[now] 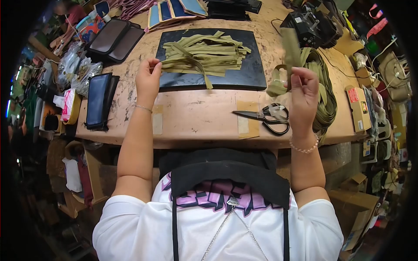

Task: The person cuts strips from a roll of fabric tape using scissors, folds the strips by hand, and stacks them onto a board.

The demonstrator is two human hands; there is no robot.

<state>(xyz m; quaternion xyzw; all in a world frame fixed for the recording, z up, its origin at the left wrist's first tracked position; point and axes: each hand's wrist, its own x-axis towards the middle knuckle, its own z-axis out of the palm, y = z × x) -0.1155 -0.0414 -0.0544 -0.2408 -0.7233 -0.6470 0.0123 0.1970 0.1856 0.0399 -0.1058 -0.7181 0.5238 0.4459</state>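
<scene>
A pile of cut olive-green zipper tape strips lies across a black board. At the pile's left end, my left hand is closed, with its fingertips pinched at the end of a strip. My right hand grips a length of olive zipper tape, whose upper part stands up above the fingers and is a little blurred. Just behind and right of that hand sits a thick coil of the same tape. Black-handled scissors lie beside my right wrist, blades pointing left.
Dark pouches and mesh-fronted cases occupy the table's left side. Blue panels lie at the back, near a black machine. A small carton stands at the right edge. Taped patches mark the table's front.
</scene>
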